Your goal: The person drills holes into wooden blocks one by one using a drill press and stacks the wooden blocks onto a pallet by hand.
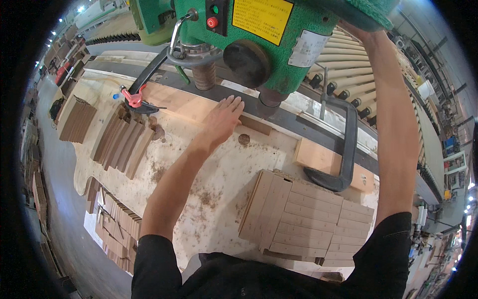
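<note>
Currently, the brown wooden strip [257,125] beside the dark fence [249,101] is touched by the left hand [224,119], its fingers laid out, unclenched. Small print is borne by the green drill's [294,70] yellow label [263,19]; how the partly hidden right hand [365,33] grips cannot be told.

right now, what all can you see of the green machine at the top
The green machine is cut off by the top edge. Its housing looks like rough-textured painted metal, carrying a black switch panel with a red button, a yellow label, a white label and a round black knob. A ribbed metal cylinder hangs below at left. The right hand reaches its upper right, fingers hidden, so the grip is unclear. Whether it is running can't be told.
</note>
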Available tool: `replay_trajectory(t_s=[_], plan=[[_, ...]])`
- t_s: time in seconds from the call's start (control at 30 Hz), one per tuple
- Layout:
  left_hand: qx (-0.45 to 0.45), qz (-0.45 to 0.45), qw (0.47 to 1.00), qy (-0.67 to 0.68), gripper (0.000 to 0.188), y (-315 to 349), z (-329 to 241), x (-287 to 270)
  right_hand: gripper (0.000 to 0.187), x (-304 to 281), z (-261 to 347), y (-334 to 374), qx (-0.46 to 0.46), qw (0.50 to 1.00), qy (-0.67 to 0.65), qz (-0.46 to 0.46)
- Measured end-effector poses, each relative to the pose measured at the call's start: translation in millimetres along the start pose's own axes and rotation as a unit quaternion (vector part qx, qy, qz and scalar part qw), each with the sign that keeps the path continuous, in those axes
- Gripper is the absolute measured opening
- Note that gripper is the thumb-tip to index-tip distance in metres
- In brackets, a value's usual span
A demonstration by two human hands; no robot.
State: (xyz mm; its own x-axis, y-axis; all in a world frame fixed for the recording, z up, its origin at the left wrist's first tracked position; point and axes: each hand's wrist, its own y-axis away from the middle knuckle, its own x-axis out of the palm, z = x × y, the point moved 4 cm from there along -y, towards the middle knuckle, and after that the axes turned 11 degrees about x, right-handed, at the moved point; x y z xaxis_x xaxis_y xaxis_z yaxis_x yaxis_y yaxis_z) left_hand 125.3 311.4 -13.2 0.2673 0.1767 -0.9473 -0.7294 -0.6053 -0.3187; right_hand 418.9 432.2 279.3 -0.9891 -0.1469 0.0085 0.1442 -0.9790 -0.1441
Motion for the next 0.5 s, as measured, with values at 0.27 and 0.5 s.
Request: replay_trajectory(t_s=[0.27, 0.5], plan=[[0.005, -0.013, 1.0, 0.007, 0.058, -3, -2, 2, 0.026, 16, 6, -49, -0.054, 0.996, -0.058, -0.032], [0.006, -0.026, 1.0, -0.008, 0.056, -1, -1, 3, 0.025, 13, 20, -37, -0.115, 0.989, -0.083, -0.052]])
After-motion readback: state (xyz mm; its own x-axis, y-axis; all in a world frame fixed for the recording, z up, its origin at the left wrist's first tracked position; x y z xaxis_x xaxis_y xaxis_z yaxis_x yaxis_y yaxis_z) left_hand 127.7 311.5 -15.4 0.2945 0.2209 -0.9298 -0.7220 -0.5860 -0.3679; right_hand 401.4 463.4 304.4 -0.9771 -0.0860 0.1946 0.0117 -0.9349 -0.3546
